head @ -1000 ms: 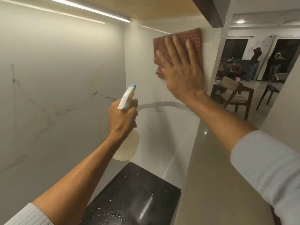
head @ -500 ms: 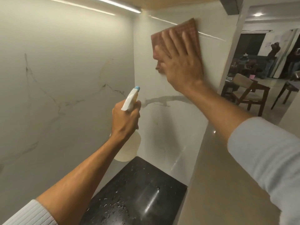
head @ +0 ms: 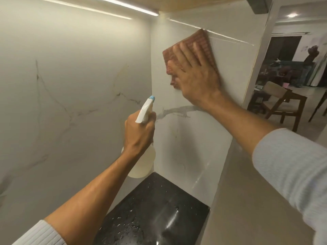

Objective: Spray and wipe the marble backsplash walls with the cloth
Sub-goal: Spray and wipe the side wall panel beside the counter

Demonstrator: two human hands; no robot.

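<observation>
My right hand [head: 194, 76] lies flat, fingers spread, pressing a reddish-brown checked cloth [head: 203, 41] against the upper part of the right marble backsplash wall [head: 185, 138], just under the cabinet. My left hand [head: 139, 131] grips the neck of a white spray bottle [head: 141, 163] with a blue nozzle tip, held upright in the corner where the left marble wall [head: 70, 85] meets the right one. The nozzle points toward the right wall. A grey vein runs across the right wall below the cloth.
A black stone countertop [head: 155, 209] speckled with water drops lies below. An LED strip [head: 127, 7] runs under the cabinet. A beige side panel [head: 247, 200] ends the wall on the right; beyond it are wooden chairs [head: 283, 105] and a person [head: 308, 68] standing far off.
The cloth and my right hand have slid a little up and leftward along the right wall. The spray bottle stays in much the same place in my left hand.
</observation>
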